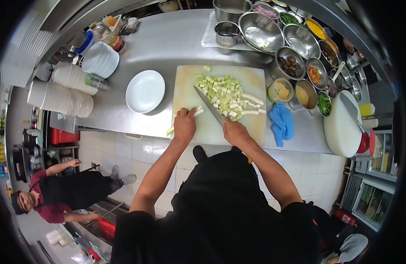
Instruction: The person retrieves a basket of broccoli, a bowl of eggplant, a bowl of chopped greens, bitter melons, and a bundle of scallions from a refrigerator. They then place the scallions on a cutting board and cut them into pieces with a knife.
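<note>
A pale cutting board (251, 134) lies on the steel counter in front of me. My right hand (236, 132) is closed round the handle of a kitchen knife (210, 106), whose blade points up and left across the board. Fingers closed, my left hand (185, 125) grips pale green vegetable sticks (198, 111) at the board's left side; their ends stick out on both sides. Diced pieces of the same pale green vegetable (220, 92) are heaped to the right of the blade. A few longer white-green sticks (252, 99) lie at the heap's right edge.
A white bowl (145, 91) sits left of the board. Bowl stacks (101, 60) stand farther left. Right of the board are a blue cloth (281, 123), metal bowls (261, 31) of ingredients and a round white board (341, 125). Another person (66, 189) stands at lower left.
</note>
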A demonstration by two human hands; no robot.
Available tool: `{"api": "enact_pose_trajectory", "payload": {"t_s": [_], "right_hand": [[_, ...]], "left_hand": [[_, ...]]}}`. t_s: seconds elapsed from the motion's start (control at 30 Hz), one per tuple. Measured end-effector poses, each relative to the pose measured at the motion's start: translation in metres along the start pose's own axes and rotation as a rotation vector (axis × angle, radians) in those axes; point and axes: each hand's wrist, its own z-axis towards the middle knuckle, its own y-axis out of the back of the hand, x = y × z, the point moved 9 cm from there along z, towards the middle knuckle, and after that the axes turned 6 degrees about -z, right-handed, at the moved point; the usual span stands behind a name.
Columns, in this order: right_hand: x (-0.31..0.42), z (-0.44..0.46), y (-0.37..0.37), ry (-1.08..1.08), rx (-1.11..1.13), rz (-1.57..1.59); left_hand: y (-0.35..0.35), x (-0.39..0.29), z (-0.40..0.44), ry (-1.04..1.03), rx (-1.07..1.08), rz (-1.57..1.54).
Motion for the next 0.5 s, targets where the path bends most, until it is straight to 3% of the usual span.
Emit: {"api": "enact_pose_trajectory", "payload": {"t_s": [0.13,0.3,0.5], "right_hand": [[0.006,-0.003,-0.001,0.023,0.005,-0.066],[0.01,-0.006,0.002,0.021,0.003,-0.146],[0.013,-0.022,0.004,0.075,0.015,-0.184]], "left_hand": [[0.011,0.005,-0.001,0.137,0.009,-0.15],[0.015,-0.002,-0.002,0.037,-0.07,-0.272],[0.008,-0.012,-0.005,-0.072,-0.022,-0.327]]}}
